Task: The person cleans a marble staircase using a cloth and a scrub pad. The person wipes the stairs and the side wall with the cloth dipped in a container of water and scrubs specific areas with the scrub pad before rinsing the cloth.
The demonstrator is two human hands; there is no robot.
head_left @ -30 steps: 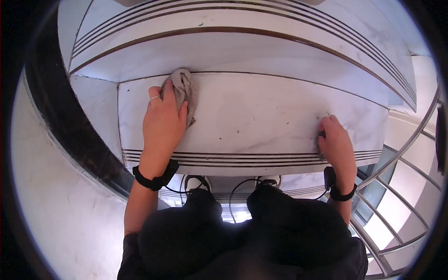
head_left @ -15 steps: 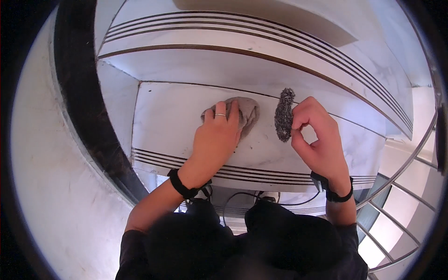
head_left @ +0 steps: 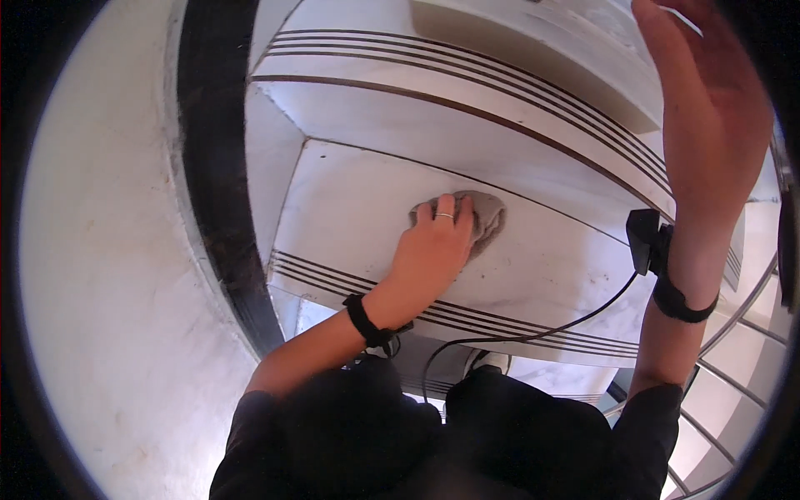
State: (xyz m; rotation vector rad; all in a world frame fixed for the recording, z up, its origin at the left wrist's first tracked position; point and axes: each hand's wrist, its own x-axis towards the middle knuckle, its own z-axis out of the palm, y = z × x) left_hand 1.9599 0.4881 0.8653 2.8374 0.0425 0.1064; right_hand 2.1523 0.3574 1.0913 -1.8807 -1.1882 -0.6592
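On the white stair tread (head_left: 333, 208) lies a crumpled grey-brown cloth (head_left: 492, 218). My left hand (head_left: 437, 237), with a ring on one finger, presses on this cloth, its fingers curled over the near left part. My right hand (head_left: 708, 92) is raised at the far right, above the upper step. Its fingertips run out of the picture at the top, so whether it holds anything is hidden. The dark metal scouring pad seen earlier does not show now.
Specks of dirt (head_left: 546, 275) dot the tread right of the cloth. Dark grooves line the step edges. A black cable (head_left: 533, 337) trails from the device on my right wrist (head_left: 646, 242). A metal railing (head_left: 733, 383) stands right, a pale wall (head_left: 100, 250) left.
My right hand, which held the scouring pad over the tread, has swung up and away to the far right. The view has shifted; my left hand stays on the cloth.
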